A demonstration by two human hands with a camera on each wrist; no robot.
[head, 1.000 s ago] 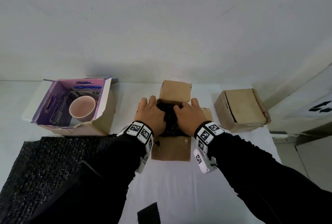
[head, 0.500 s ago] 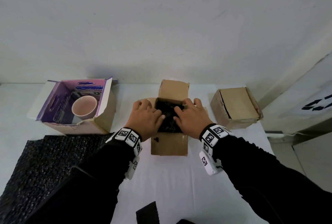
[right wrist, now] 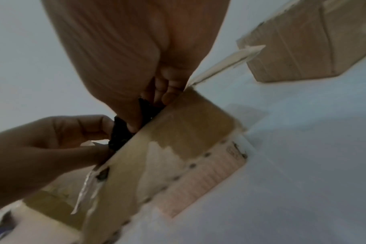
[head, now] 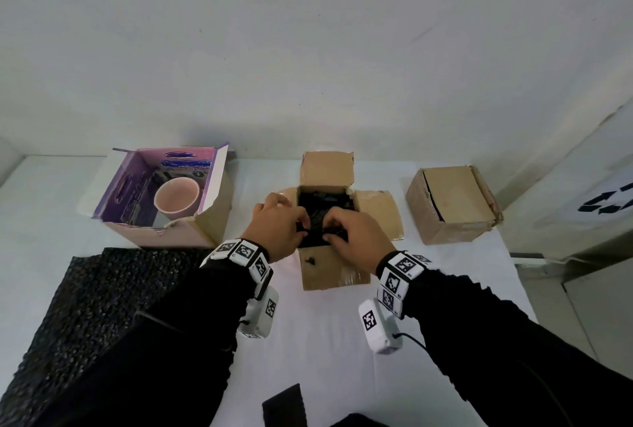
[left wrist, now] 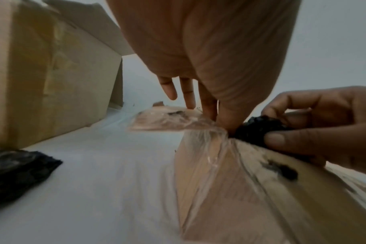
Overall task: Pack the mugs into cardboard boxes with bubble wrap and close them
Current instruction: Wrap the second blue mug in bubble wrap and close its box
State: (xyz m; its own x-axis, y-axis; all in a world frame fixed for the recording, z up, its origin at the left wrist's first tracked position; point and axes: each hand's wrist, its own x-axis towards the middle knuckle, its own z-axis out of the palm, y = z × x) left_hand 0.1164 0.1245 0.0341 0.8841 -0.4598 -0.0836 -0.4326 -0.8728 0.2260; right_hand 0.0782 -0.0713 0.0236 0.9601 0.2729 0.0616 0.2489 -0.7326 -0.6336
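Hands work at the near rim of the middle cardboard box, flaps folded outward so the opening stays free. Left hand pinches black bubble wrap between thumb and curled fingers; right hand does likewise, thumb pressing the wrap against the near wall. Purpose, as judged: tucking loose wrap down so the flaps can close over it. Mug presumably inside this wrap, though not visible. Pink mug sits unwrapped in the purple-lined box to the left. Closed box stands right on the desk. Spare bubble-wrap sheet lies near left, ready for the next mug.
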